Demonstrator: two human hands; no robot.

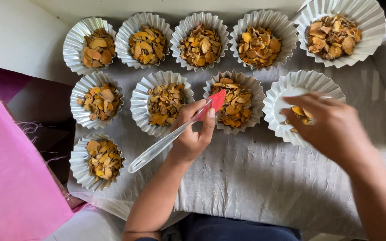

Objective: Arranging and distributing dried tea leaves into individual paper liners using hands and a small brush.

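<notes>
- I see the left hand (192, 134) closed around a brush (175, 131) with a clear handle and red bristles; the fingers (209, 120) and thumb pinch it just below the bristle head.
- The brush lies at a slant: bristles up and to the right, at the left edge of the fourth cup of the middle-row group, handle end pointing down-left over the cloth.
- The right hand (331, 127) hovers over a white pleated paper cup (277, 100) at the right of the middle row. Its fingers point left and are bent loosely. I cannot tell whether they hold anything.
- That cup holds only a few orange-yellow slices (298, 111), partly hidden under the hand.
- The neighbouring cup (235, 101), beside the bristles, is full of dried orange and brown slices.
- Eight further filled cups are noted: five along the top row, two more in the middle row, one at lower left.
- All cups stand on a crumpled grey cloth (255, 174) covering the surface.
- A pink fabric (10, 178) lies at the left edge.
</notes>
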